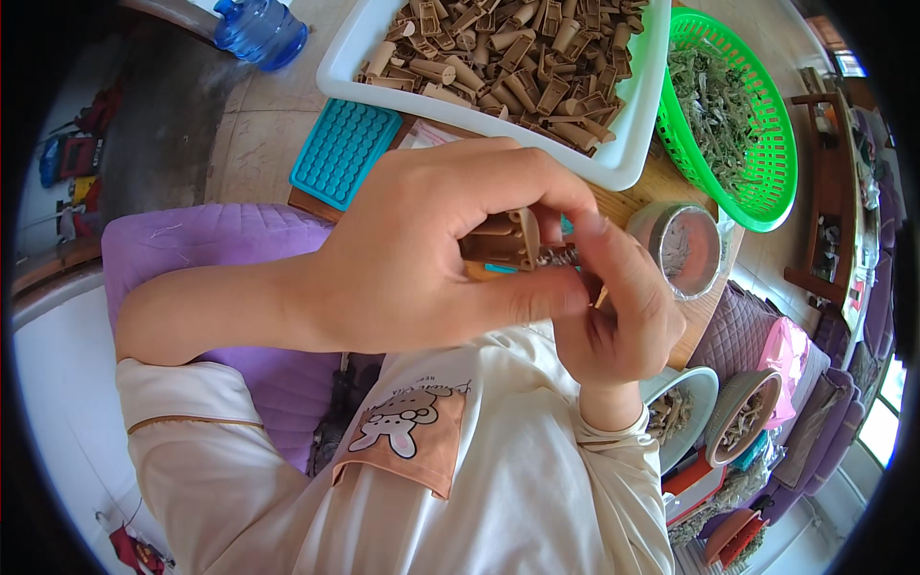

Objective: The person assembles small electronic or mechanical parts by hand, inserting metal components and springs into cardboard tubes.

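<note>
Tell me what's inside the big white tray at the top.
The white tray holds a heap of small brown paper tubes, some round, some squarish. The tray's floor is covered by them, and its far end is cut off by the picture edge.

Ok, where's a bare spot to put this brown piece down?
Bare floor tile lies between the blue water jug and the teal mould. The wooden board is crowded: white tray, green basket and round tin border only a narrow strip.

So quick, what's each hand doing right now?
Left hand: closed, gripping a bundle of brown paper tubes.
Right hand: fingers pinched at the bundle's end; what they hold cannot be told.
</note>
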{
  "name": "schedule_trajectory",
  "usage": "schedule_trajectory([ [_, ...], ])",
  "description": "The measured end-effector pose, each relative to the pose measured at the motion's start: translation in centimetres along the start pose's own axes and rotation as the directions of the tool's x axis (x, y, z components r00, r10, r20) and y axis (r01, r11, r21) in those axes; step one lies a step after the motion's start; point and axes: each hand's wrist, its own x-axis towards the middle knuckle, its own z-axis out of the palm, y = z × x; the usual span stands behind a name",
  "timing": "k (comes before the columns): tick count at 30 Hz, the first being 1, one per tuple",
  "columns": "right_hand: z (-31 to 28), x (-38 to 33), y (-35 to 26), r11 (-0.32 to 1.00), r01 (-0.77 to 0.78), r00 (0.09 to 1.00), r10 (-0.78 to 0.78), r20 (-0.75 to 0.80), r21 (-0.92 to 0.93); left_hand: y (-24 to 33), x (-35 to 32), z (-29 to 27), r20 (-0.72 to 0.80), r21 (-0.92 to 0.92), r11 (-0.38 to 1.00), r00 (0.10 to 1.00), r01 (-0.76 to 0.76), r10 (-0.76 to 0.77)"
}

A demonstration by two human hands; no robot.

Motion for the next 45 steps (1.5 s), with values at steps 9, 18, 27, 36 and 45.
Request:
schedule_trajectory([
  [9, -1.4, 0.2, -0.2, 0.993, -0.112, 0.986, 0.116, 0.116, -0.044, 0.2, 0.3, -0.1, 0.091, -0.028, 0.983, 0.980, 0.182, -0.178],
  [18, -2.0, -0.9, -0.8, 0.967, -0.255, 0.958, 0.252, 0.137, 0.003, -0.2, 0.7, -0.9, 0.218, 0.060, 0.991, 0.967, 0.122, -0.133],
  [27, -1.6, -1.1, -0.9, 0.945, -0.320, 0.943, 0.310, 0.123, 0.070, -0.3, 0.2, -0.6, 0.141, -0.032, 0.987, 0.979, 0.156, -0.150],
  [36, -0.9, -1.7, -1.9, 0.817, -0.492, 0.849, 0.526, -0.043, 0.301, 0.0, 0.4, 0.0, 0.179, -0.503, 0.697, 0.851, 0.511, -0.494],
  [45, -0.3, -2.0, -2.0, 0.809, -0.445, 0.864, 0.500, -0.053, 0.385, -0.4, -0.9, 1.4, 0.198, -0.593, 0.744, 0.951, 0.309, -0.236],
])
